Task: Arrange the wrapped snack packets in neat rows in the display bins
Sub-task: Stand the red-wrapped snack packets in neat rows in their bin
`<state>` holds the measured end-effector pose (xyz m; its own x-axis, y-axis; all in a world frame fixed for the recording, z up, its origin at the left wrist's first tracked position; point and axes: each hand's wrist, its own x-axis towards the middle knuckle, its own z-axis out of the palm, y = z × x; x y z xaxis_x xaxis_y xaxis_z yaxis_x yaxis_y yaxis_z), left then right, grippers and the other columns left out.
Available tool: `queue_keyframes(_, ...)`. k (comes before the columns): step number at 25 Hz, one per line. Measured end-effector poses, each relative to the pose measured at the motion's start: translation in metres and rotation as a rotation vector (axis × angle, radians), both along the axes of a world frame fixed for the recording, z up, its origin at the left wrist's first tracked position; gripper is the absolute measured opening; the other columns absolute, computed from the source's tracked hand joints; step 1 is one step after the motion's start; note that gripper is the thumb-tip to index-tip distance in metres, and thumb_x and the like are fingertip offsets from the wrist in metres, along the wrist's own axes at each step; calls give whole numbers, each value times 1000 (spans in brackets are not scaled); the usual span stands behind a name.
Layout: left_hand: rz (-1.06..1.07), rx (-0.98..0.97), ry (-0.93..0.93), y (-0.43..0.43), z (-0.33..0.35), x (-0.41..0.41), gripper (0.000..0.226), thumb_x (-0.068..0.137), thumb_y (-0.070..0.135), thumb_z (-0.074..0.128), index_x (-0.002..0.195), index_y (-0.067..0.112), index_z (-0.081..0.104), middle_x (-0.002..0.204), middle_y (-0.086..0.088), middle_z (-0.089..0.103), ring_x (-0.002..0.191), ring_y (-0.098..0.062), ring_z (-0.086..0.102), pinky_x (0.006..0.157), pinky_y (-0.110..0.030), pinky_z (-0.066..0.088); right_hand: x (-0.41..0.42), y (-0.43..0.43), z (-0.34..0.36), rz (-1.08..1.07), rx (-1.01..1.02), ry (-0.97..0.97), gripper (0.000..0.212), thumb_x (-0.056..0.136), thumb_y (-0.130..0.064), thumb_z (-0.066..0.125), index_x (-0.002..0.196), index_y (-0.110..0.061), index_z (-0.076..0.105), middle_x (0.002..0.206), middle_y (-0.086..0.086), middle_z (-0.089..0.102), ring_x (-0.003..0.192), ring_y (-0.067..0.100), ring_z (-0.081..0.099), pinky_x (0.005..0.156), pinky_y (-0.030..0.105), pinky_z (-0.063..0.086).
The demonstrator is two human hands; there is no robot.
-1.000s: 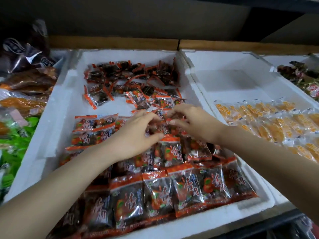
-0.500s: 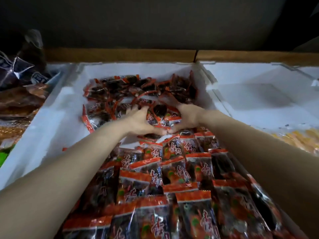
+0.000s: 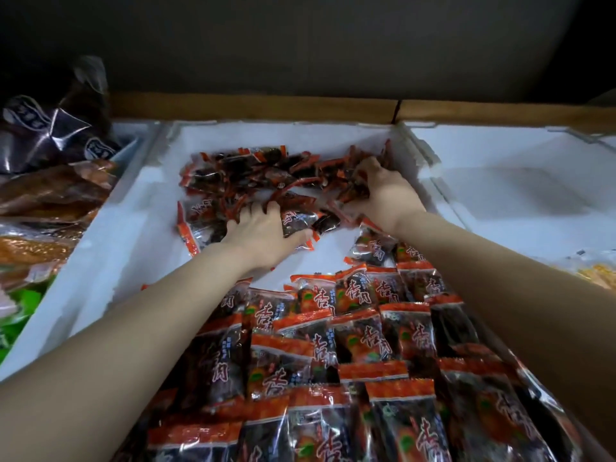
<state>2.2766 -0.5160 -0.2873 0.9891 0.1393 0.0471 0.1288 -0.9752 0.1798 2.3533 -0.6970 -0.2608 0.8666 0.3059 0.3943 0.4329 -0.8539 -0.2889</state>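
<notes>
A white foam bin [image 3: 110, 248] holds dark snack packets with orange-red edges. Neat overlapping rows of packets [image 3: 360, 345] fill its near half. A loose heap of the same packets [image 3: 263, 175] lies at the far end. My left hand [image 3: 263, 233] lies palm down on the heap's near left side, fingers spread over packets, thumb beside a dark packet [image 3: 300, 220]. My right hand [image 3: 383, 191] reaches into the heap's right side by the bin wall, fingers curled down into the packets; the fingertips are hidden.
A second white foam bin [image 3: 520, 191] stands to the right, with yellow packets [image 3: 600, 276] at its near edge. Left of the bin lie brown, purple and green bagged goods [image 3: 56, 191]. A wooden ledge [image 3: 253, 106] runs behind the bins.
Both hands have moved from the top of the neat rows farther back into the loose heap. The right hand went to the far right corner. The camera leaned in closer.
</notes>
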Motion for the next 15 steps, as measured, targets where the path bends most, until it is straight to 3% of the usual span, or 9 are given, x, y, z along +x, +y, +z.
queue_keyframes(3, 82, -167, -149, -1, 6, -6, 79, 91, 55, 49, 140, 0, 21, 143, -22, 32, 134, -37, 29, 106, -44, 28, -13, 3, 16, 28, 269, -25, 56, 80, -31, 73, 124, -8, 47, 120, 12, 61, 109, 29, 58, 92, 32, 46)
queue_keyframes(6, 177, -529, -184, 0, 21, -13, 97, 80, 49, 70, 141, -1, 13, 140, -21, 37, 128, -36, 38, 103, -41, 37, -38, 7, 34, 180, 588, 216, 30, 83, -23, 70, 109, -13, 59, 108, 4, 66, 99, 17, 63, 88, 26, 50)
queue_keyframes(9, 102, -946, -52, 5, 30, -23, 112, 59, 76, 65, 142, 12, 28, 135, -12, 46, 112, -28, 55, 82, -38, 47, -61, 13, 37, 335, 709, 530, 18, 88, -20, 63, 103, -9, 63, 89, 2, 66, 76, 11, 62, 70, 23, 52)
queue_keyframes(11, 42, -1204, -45, 7, 32, -33, 120, 46, 92, 56, 145, 27, 33, 145, -11, 42, 123, -32, 51, 76, -38, 48, -66, 17, 36, 330, 751, 598, 30, 89, -21, 62, 109, 0, 63, 87, 5, 65, 72, 8, 60, 65, 20, 49)
queue_keyframes(13, 40, -1387, -78, 6, 34, -43, 100, 71, 81, 50, 148, 21, 28, 151, -16, 35, 134, -37, 39, 97, -50, 44, -70, 22, 36, 339, 795, 637, 34, 88, -21, 63, 113, 2, 61, 90, 7, 66, 73, 6, 61, 62, 17, 49)
queue_keyframes(15, 51, -1407, -171, 8, 32, -48, 61, 96, 51, 43, 137, 6, 41, 139, -20, 49, 122, -35, 53, 99, -47, 44, -74, 26, 33, 358, 769, 626, 32, 88, -19, 63, 115, -2, 59, 87, 3, 66, 69, 4, 62, 61, 17, 50)
